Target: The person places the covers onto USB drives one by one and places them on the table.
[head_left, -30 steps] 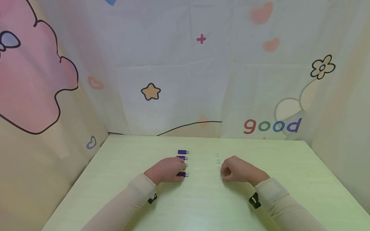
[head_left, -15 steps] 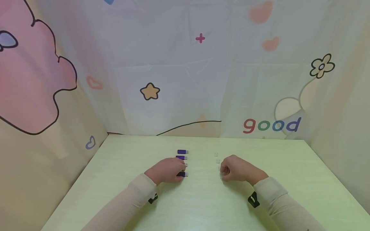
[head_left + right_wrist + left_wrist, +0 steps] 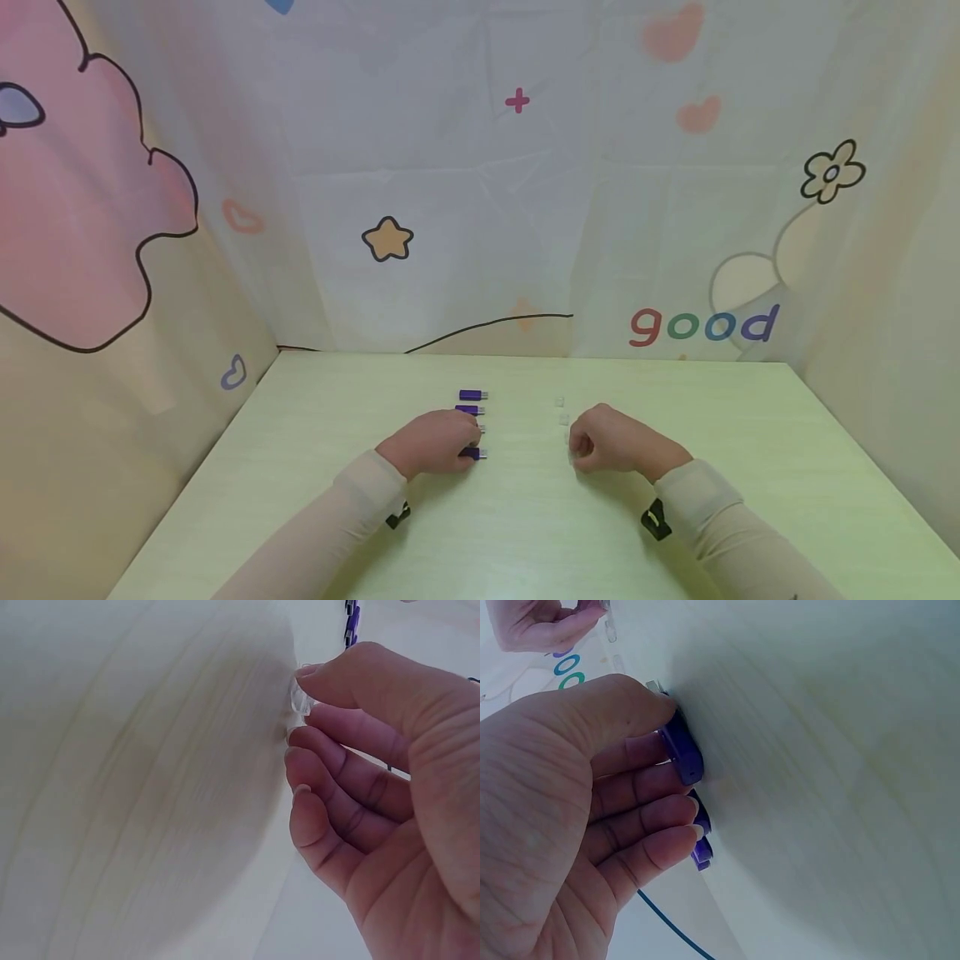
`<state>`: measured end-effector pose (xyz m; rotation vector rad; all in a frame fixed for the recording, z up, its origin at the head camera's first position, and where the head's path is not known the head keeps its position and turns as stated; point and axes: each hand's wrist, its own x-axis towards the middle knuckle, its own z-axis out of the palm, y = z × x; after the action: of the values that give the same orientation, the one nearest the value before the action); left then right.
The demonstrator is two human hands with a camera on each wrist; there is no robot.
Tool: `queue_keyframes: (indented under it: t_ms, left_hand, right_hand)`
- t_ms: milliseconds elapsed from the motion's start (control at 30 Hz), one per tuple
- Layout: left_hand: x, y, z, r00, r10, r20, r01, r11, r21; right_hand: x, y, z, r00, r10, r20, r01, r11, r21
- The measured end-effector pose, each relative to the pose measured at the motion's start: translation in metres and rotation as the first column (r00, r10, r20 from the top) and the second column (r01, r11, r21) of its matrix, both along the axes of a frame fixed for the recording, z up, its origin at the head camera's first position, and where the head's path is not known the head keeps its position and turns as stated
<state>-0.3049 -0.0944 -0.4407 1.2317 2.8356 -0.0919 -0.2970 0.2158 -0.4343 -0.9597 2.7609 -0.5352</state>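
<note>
Purple USB stick (image 3: 682, 752), oblong, in left hand (image 3: 435, 440); clear glossy cap (image 3: 300, 700) in right hand (image 3: 621, 438), both in fingertip pinches.

Head camera high, wrist cameras close
The head view faces forward and down over the surface (image 3: 517, 533); wrist views look across at left grip (image 3: 562, 799) and right grip (image 3: 427, 799), both catching the purple sticks (image 3: 681, 746).

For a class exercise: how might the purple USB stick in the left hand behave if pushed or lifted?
The purple USB stick is probably stiff, judging by its straight body and metal plug. Its flattish shape suggests sliding rather than rolling; its smooth surface may be slippery.
</note>
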Motion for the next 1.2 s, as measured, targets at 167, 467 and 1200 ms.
queue_keyframes:
  t_ms: [167,467,1200]
  left_hand:
    - [-0.001,0.001,-0.001,1.000,0.001,-0.005,-0.001,1.000,-0.006]
    - [-0.001,0.002,-0.001,1.000,0.008,-0.004,-0.008,1.000,-0.003]
    - [-0.002,0.002,-0.002,1.000,0.008,-0.001,-0.008,1.000,0.000]
  right_hand:
    - [-0.001,-0.001,-0.001,1.000,-0.016,0.002,0.016,1.000,0.022]
    - [-0.001,-0.005,0.001,1.000,-0.027,0.003,0.027,0.998,0.053]
    - [0.000,-0.014,-0.002,0.998,-0.043,-0.041,0.048,0.990,0.131]
